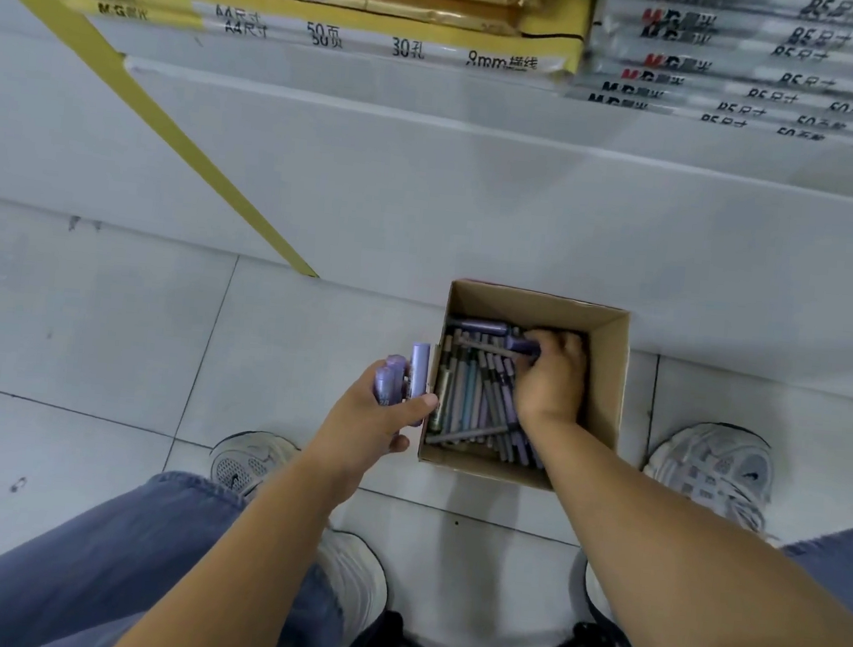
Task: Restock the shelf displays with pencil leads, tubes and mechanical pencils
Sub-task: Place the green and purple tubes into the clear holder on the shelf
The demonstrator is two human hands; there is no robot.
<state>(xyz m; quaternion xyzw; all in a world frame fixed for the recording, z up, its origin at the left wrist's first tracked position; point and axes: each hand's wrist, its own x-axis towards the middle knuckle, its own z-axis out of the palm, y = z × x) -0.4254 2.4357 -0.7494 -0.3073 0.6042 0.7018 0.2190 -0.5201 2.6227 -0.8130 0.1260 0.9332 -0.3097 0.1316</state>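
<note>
Purple tubes [399, 380] are gripped in the left hand [379, 422]; another tube [521, 345] gets pinched by the right hand [554, 375] inside the cardboard box [609, 391].

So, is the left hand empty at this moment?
No, the left hand holds several purple tubes just outside the cardboard box, while the right hand grips a single tube inside it.

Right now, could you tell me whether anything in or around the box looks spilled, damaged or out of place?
Nothing is spilled or visibly damaged. The only untidiness is inside the cardboard box: the mechanical pencils lie jumbled, several crossing the rest at angles.
</note>
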